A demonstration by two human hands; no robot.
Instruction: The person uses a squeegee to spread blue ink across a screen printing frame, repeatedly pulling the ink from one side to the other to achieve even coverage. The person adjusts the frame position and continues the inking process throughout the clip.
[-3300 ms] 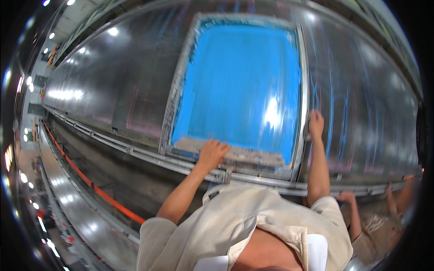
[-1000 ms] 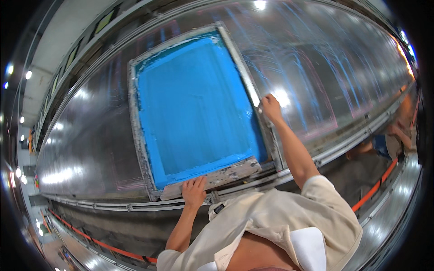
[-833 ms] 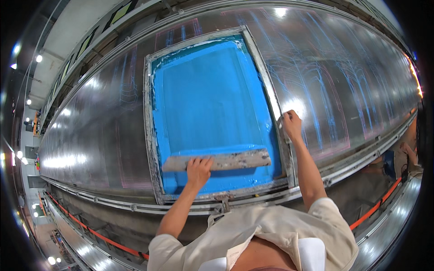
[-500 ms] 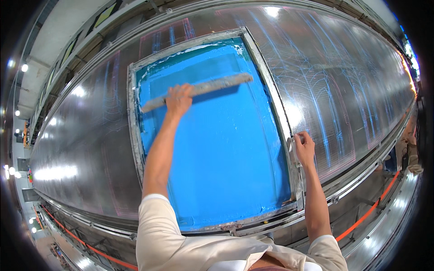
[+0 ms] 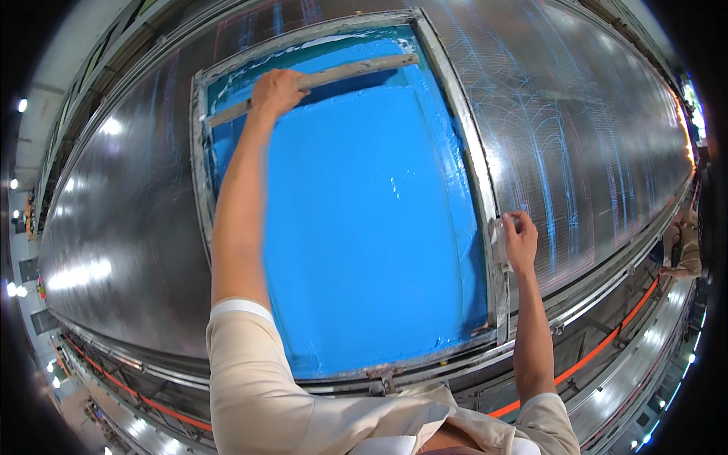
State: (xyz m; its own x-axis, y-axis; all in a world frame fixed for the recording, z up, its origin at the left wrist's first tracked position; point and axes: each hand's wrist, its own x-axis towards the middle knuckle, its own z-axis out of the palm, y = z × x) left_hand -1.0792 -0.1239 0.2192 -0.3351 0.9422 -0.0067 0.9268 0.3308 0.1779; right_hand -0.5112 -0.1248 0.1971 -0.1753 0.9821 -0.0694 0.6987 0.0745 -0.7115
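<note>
A screen printing frame (image 5: 472, 161) with worn, light-coloured edges lies on the long dark table, its mesh spread with bright blue ink (image 5: 356, 227). Near the frame's far end, my left hand (image 5: 277, 92) grips a long squeegee (image 5: 356, 70) left of its middle. The squeegee lies across the ink, slightly tilted, its right end farther away. My right hand (image 5: 520, 233) is at the frame's right side, fingers curled by a small pale fitting (image 5: 498, 241). Whether its fingers pinch that fitting is hard to make out.
The dark table (image 5: 114, 220) carries printed blue and pink line patterns (image 5: 542, 152) to the right of the frame. Metal rails run along its near edge, with an orange strip (image 5: 607, 341) below. Another person (image 5: 686, 250) stands at the far right.
My left hand has pushed the squeegee farther away, toward the frame's far end. The view has shifted a little; my right hand stays beside the frame's right side.
</note>
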